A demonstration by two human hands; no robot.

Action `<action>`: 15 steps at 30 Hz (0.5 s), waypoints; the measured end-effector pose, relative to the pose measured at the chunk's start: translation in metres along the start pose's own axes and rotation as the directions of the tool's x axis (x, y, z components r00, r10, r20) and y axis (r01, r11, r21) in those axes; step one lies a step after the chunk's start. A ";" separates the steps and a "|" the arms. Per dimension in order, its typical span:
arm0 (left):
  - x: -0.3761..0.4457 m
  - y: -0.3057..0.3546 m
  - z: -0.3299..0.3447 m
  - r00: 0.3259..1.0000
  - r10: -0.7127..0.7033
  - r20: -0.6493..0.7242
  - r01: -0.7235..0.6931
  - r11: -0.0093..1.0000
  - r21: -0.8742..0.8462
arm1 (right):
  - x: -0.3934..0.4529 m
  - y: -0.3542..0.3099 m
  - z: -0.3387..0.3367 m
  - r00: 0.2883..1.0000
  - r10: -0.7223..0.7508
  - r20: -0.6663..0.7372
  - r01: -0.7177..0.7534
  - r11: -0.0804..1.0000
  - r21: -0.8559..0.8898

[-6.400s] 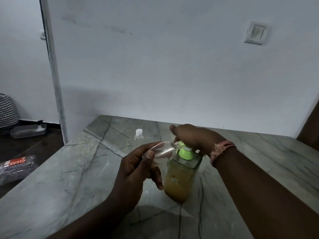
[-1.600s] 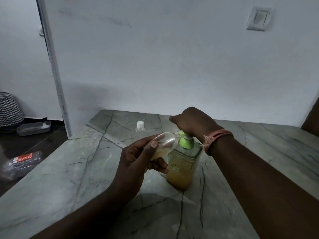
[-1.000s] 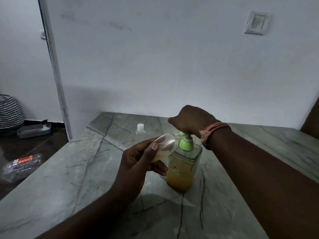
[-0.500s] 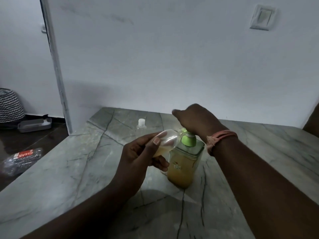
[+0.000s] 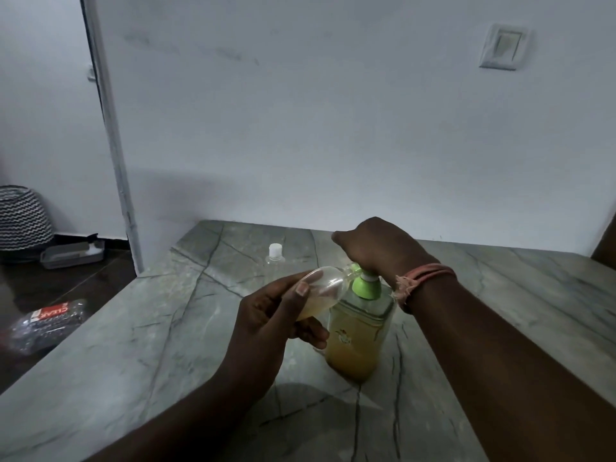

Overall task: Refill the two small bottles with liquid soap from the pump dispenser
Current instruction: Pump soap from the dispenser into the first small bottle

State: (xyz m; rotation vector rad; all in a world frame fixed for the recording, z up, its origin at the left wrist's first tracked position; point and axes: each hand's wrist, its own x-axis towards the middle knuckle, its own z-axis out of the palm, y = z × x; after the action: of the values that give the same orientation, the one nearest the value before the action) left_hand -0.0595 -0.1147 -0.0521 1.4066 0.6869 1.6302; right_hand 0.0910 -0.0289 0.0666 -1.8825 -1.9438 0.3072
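Observation:
The pump dispenser (image 5: pixel 356 338), a clear bottle of amber soap with a green pump, stands mid-table. My right hand (image 5: pixel 376 248) lies closed over the pump head and hides it. My left hand (image 5: pixel 270 325) holds a small clear bottle (image 5: pixel 325 288) tilted on its side, its open mouth against the green spout. Some amber liquid lies in that bottle's lower part. A second small bottle (image 5: pixel 275 256) with a white cap stands upright behind, apart from both hands.
The grey marble table (image 5: pixel 166 328) meets a white wall at the back; its left edge drops to a dark floor. On the floor lie a plastic-wrapped package (image 5: pixel 46 320), a grey tray (image 5: pixel 71 255) and a zigzag-patterned basket (image 5: pixel 21 216).
The tilted small bottle holds more amber soap than 6.4 s ago. My right hand has gone up and down on the pump head. Both hands stay in place.

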 end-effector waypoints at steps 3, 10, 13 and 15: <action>0.000 0.001 0.001 1.000 -0.010 0.009 0.010 1.000 -0.008 | -0.002 -0.002 -0.006 1.000 -0.020 -0.005 0.020 0.997 -0.078; -0.001 0.004 0.000 1.000 -0.014 0.002 0.014 1.000 -0.012 | 0.001 -0.003 -0.002 0.998 -0.069 -0.009 0.068 0.994 -0.088; 0.000 0.006 0.001 0.999 -0.035 -0.011 0.035 0.999 -0.030 | 0.000 -0.002 -0.004 0.999 -0.049 0.023 0.051 0.995 -0.087; -0.001 0.008 0.002 0.999 -0.046 -0.019 0.045 0.998 -0.037 | 0.000 -0.005 -0.008 0.998 -0.056 0.024 0.059 0.989 -0.139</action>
State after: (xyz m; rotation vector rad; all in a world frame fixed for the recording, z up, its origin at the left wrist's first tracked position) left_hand -0.0592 -0.1193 -0.0457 1.3412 0.6925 1.6147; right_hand 0.0901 -0.0300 0.0759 -1.9118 -2.0771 0.1768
